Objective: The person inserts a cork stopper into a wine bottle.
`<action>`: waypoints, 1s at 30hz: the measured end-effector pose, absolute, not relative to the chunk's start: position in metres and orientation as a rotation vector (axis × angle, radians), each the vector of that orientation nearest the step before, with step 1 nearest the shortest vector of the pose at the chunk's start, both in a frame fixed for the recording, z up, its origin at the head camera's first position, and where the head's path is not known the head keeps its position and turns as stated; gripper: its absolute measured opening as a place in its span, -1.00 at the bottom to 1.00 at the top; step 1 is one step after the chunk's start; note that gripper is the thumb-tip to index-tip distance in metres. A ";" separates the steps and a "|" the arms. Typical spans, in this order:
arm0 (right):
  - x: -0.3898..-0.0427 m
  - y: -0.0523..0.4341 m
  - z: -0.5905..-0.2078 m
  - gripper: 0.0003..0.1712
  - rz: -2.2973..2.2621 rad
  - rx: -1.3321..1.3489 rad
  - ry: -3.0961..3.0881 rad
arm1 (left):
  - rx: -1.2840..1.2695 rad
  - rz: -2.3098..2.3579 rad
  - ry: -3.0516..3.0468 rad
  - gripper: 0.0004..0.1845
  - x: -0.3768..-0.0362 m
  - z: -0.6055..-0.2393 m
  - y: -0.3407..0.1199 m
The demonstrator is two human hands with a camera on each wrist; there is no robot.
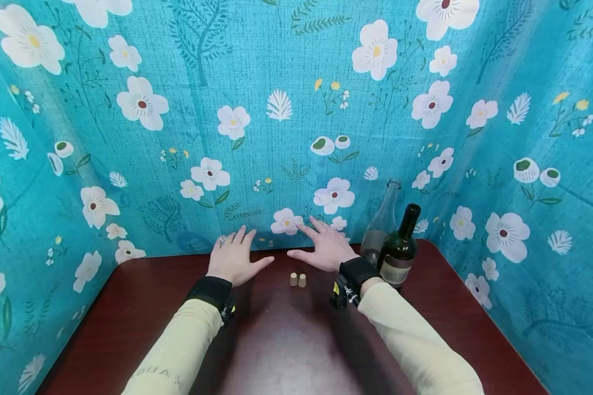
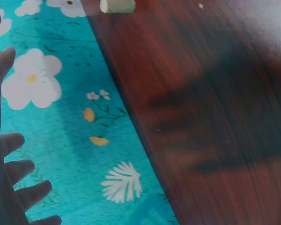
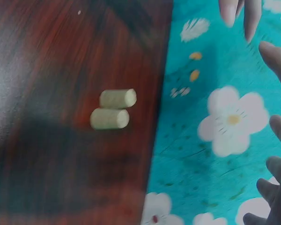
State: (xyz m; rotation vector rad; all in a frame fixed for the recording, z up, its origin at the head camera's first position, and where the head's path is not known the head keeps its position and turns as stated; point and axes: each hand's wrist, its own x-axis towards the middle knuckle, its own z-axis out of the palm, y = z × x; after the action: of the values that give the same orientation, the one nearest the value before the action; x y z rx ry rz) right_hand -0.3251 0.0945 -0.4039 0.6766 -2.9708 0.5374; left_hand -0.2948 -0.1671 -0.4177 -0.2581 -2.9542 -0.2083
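My left hand [image 1: 234, 259] hovers over the back of the table with its fingers spread and nothing in it. Opposite it, my right hand [image 1: 326, 248] is held out the same way, fingers spread, thumb pointing toward the left thumb. Below and between the two hands, a pair of small tan bottle corks stands upright side by side, the left cork [image 1: 294, 280] and the right cork [image 1: 302, 281]. In the right wrist view both corks [image 3: 110, 118] show pale flat tops. One cork [image 2: 118, 5] peeks in at the top of the left wrist view.
Right of my right wrist stand a dark green wine bottle [image 1: 399, 247] with a label and, behind it, a clear glass bottle [image 1: 382, 219]. The dark red wooden table [image 1: 143, 307] ends at a blue flowered cloth [image 1: 257, 164] along the back and sides.
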 end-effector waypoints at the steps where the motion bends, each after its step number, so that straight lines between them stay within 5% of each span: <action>1: -0.322 0.095 -0.400 0.07 0.547 0.699 -2.967 | -0.258 -0.209 -2.949 0.03 -0.295 -0.417 -0.167; 20: -0.273 0.129 -0.341 0.02 0.644 0.915 -2.663 | -0.461 -0.342 -2.796 0.05 -0.267 -0.395 -0.141; 30: -0.252 0.173 -0.293 0.01 0.740 0.738 -2.401 | -0.592 -0.332 -2.725 0.02 -0.249 -0.394 -0.123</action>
State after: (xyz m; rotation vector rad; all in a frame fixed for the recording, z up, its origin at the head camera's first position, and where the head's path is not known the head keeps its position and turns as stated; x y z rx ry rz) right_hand -0.2517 0.1726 -0.2934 0.7382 -2.4007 0.7404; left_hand -0.2493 -0.1228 -0.3938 -0.5917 -2.7248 -0.3324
